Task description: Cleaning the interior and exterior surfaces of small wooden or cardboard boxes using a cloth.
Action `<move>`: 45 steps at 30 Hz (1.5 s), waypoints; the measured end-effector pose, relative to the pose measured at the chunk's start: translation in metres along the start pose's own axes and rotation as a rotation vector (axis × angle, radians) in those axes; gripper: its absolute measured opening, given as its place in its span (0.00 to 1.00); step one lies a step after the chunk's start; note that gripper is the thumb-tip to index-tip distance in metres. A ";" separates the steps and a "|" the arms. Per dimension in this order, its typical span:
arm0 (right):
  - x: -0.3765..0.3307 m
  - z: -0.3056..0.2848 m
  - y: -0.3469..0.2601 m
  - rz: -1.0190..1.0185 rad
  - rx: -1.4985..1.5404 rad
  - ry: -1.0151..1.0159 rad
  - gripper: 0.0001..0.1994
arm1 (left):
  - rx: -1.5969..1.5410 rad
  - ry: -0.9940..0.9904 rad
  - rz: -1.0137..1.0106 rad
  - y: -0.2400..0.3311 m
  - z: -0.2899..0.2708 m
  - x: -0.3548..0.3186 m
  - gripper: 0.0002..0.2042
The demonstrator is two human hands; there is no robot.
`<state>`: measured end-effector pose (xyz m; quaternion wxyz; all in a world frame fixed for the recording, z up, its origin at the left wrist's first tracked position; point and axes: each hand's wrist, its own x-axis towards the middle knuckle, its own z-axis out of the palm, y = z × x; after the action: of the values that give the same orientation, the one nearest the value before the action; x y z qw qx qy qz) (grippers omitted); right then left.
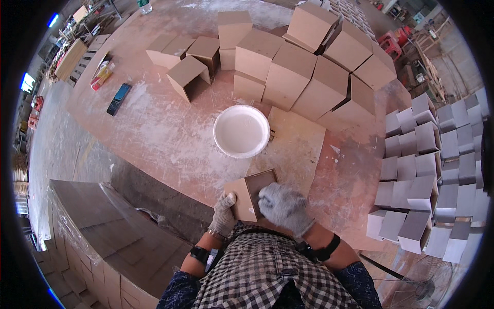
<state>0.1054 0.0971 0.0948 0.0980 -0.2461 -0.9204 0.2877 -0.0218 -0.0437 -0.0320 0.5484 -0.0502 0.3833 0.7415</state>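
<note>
Close to my body I have a brown open-sided box (241, 201), apparently of thin board, tilted with its hollow side toward the right. My left hand (224, 213), in a knitted grey-white glove, grips its left side with the thumb on the face. At the box's open edge is my right hand (285, 208), also gloved, its fingers curled inward; whatever they hold is hidden. Just beyond the box stands a round white bowl (216, 133) with whitish matter inside. A yellowish flat board (301, 139) lies beside the bowl and reaches toward the box.
Brown boxes (290, 69) are stacked at the far side of the reddish table (170, 139). A phone (119, 99) and a red-yellow packet (102, 75) lie far left. Rows of pale boxes (417, 170) stand right, near a fan (424, 286). Plastic-wrapped stock (108, 226) fills the near left.
</note>
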 end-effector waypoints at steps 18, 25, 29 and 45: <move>0.026 0.008 0.046 0.179 -0.767 -0.315 0.08 | 0.103 -0.101 -0.008 0.007 0.027 0.002 0.30; -0.010 -0.021 0.030 0.129 -0.425 -0.611 0.12 | 0.075 -0.074 -0.022 0.012 0.023 -0.002 0.30; -0.023 -0.021 0.048 0.077 -0.241 -0.372 0.10 | 0.091 -0.043 -0.031 0.014 0.026 -0.002 0.30; 0.000 0.019 0.033 -0.101 -0.608 0.112 0.13 | 0.050 -0.041 -0.026 0.003 0.006 -0.002 0.31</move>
<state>0.1128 0.1117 0.0601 0.0848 -0.2337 -0.9684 -0.0200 -0.0211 -0.0422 -0.0254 0.5668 -0.0263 0.3896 0.7254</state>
